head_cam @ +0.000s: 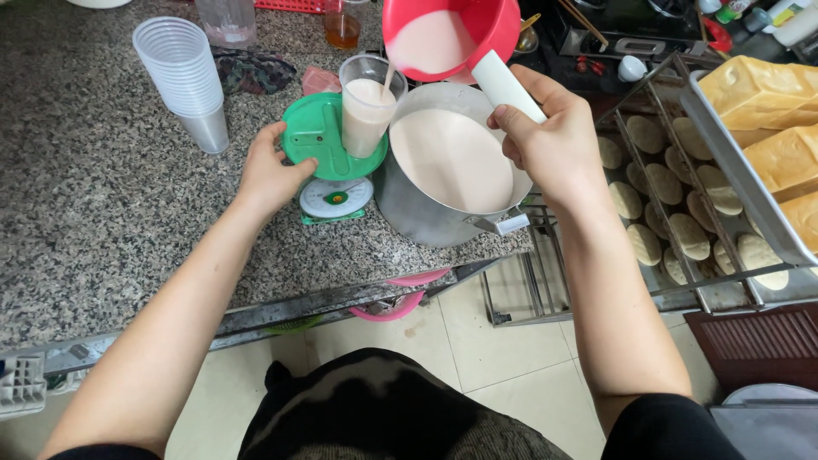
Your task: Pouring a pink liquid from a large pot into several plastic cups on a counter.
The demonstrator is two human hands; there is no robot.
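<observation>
right hand (554,145) grip closed on red ladle (452,38); left hand (271,175) open against green scale (328,149).

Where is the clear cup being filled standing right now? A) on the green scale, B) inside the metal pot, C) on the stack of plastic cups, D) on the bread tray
A: the cup stands on the green scale, beside the metal pot, while the right hand tips the red scoop over it and the left hand touches the scale's edge.
</observation>
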